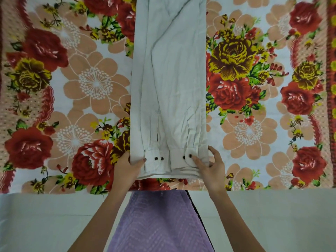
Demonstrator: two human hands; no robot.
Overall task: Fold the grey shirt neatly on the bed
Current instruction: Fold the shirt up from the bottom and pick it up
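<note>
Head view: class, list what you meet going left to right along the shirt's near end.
floral bedsheet → left hand → first cuff of grey shirt → second cuff → right hand → floral bedsheet again

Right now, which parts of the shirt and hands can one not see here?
Head view: far end of the grey shirt, cut off by the top edge.
Head view: fingers of the left hand, hidden under the shirt's corner.
Head view: whether the right hand pinches or only presses; the hand hides this.

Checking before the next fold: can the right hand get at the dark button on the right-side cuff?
Likely yes: the right hand rests on that cuff, thumb beside the uncovered button.
</note>
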